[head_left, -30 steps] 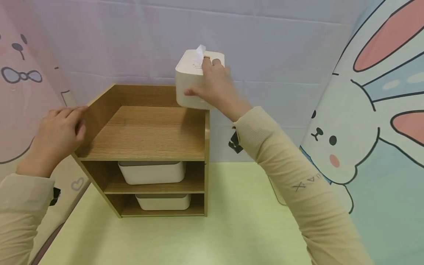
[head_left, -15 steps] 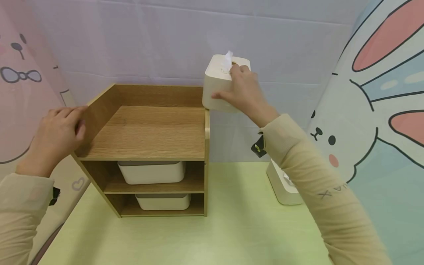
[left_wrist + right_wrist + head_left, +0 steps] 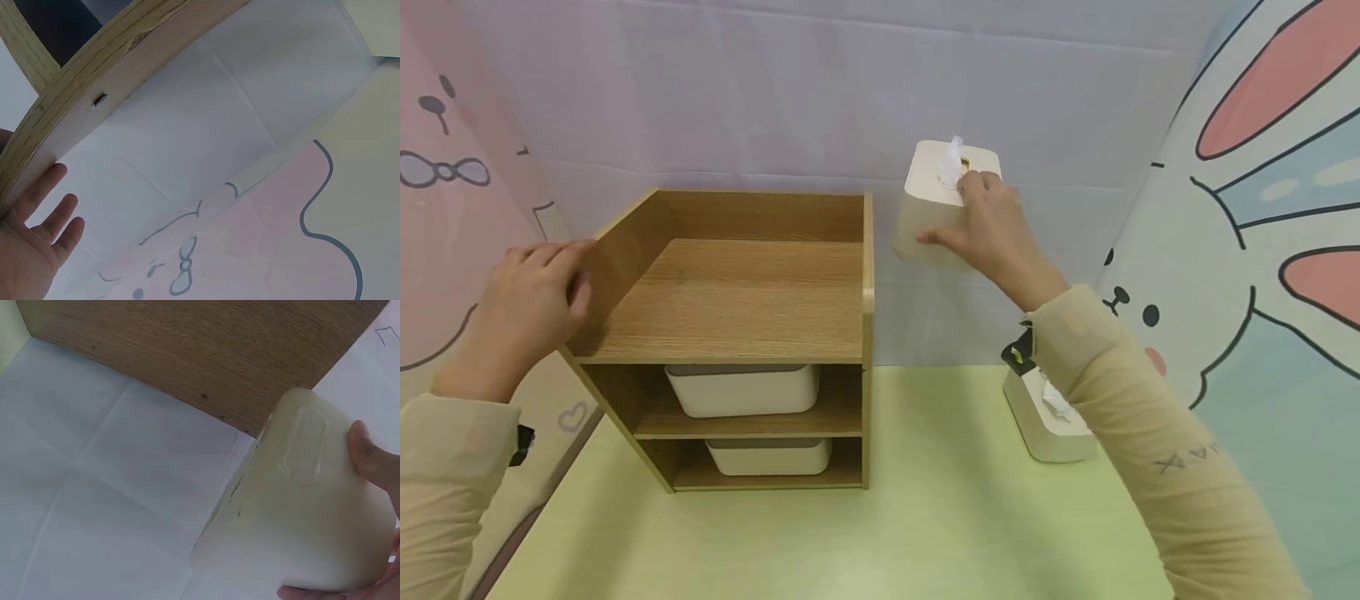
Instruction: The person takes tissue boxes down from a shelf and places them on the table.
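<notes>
My right hand (image 3: 1000,225) holds a cream tissue box (image 3: 943,200) in the air, right of the wooden desktop shelf (image 3: 737,292). A white tissue sticks out of its top slot. In the right wrist view the thumb presses one side of the tissue box (image 3: 306,500) and fingers lie along another. My left hand (image 3: 523,308) grips the upper left side panel of the shelf. In the left wrist view several fingers of the left hand (image 3: 37,244) lie against that panel (image 3: 81,112), its thumb mostly hidden behind.
A second tissue box (image 3: 1048,417) stands on the pale green table (image 3: 925,517) at the right, partly behind my right sleeve. Two white bins, an upper bin (image 3: 745,392) and a lower bin (image 3: 771,457), sit in the shelf's compartments. Printed curtains (image 3: 1075,108) hang behind.
My right hand has carried the tissue box rightward and slightly down, from over the shelf's right edge to beside it. The second tissue box has come into view. My left hand has stayed put.
</notes>
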The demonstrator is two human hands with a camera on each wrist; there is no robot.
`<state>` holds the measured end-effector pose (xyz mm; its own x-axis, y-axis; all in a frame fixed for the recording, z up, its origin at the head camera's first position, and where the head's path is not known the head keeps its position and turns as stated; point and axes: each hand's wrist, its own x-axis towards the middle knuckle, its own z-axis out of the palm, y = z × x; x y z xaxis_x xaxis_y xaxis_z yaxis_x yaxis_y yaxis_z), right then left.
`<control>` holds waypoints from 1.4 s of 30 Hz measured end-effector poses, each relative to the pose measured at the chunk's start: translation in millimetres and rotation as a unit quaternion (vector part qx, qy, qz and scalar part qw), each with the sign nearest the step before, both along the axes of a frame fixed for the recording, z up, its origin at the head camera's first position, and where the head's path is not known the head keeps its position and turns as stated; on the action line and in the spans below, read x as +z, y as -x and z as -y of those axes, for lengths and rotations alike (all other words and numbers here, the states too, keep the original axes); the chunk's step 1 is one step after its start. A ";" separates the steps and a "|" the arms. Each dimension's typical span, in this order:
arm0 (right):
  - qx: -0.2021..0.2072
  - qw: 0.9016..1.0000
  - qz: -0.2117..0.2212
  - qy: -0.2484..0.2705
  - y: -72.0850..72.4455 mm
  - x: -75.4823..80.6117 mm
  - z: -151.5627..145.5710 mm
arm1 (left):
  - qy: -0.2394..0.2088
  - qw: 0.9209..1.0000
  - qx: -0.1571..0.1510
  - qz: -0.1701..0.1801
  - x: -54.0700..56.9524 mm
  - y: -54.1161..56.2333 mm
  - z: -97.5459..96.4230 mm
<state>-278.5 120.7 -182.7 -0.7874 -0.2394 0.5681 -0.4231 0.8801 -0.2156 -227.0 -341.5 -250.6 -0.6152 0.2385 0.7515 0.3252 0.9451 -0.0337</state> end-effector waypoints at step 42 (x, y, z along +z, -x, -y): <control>0.037 0.999 -0.024 -0.004 -19.8 -204.5 -64.4 | 0.003 1.000 0.008 0.018 -0.4 -0.9 -1.5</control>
<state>-258.7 185.1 -387.2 -0.7396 -0.3011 0.6019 -0.4969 0.8475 -0.1867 -226.1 -340.0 -251.0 -0.6456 0.2320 0.7276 0.3105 0.9502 -0.0275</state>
